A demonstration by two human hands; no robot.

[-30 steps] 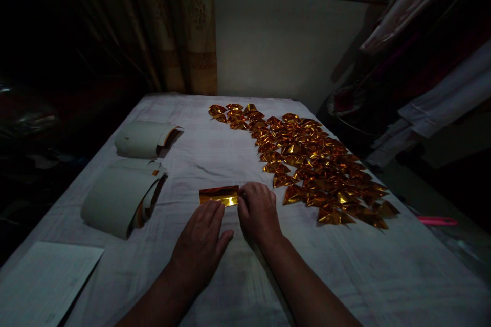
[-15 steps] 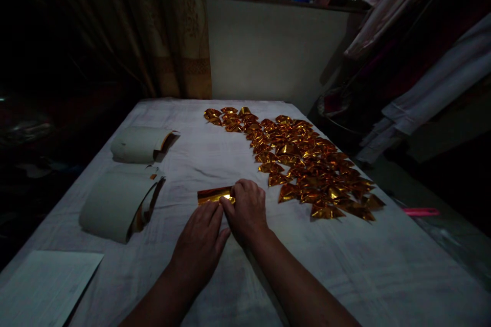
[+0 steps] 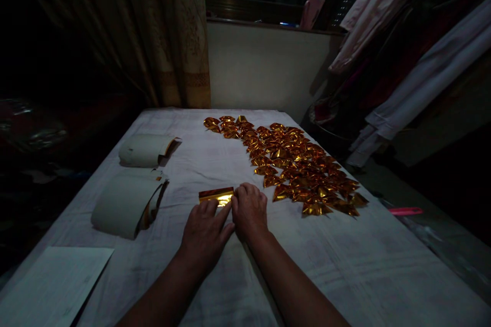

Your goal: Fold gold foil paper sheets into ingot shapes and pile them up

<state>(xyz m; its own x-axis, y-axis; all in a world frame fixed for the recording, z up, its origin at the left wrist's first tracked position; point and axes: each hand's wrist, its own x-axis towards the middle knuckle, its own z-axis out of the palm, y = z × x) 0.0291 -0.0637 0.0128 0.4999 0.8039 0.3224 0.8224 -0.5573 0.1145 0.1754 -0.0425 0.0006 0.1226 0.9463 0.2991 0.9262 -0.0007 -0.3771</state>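
A strip of shiny gold foil paper (image 3: 217,195), folded or rolled lengthwise, lies on the cloth-covered table between my hands. My left hand (image 3: 205,232) is on its near edge, fingers pressed down on the foil and index finger pointing toward the right end. At that right end, my right hand (image 3: 250,212) grips the foil with curled fingers; its fingertips are partly hidden. To the right of my hands spreads a pile of folded gold foil pieces (image 3: 303,163), puffed in the middle with pointed ends.
Two curved grey-backed stacks of sheets (image 3: 115,209) sit at the left. A flat pale sheet (image 3: 57,281) is at the near left corner of the table (image 3: 326,276). Curtain (image 3: 172,36) and wall are behind; clothes (image 3: 414,76) hang at the right. A pink handle (image 3: 405,211) shows beyond the right edge.
My right thumb has drawn back from the top of the foil toward its right end, and my left index finger now reaches there. The camera view has shifted slightly.
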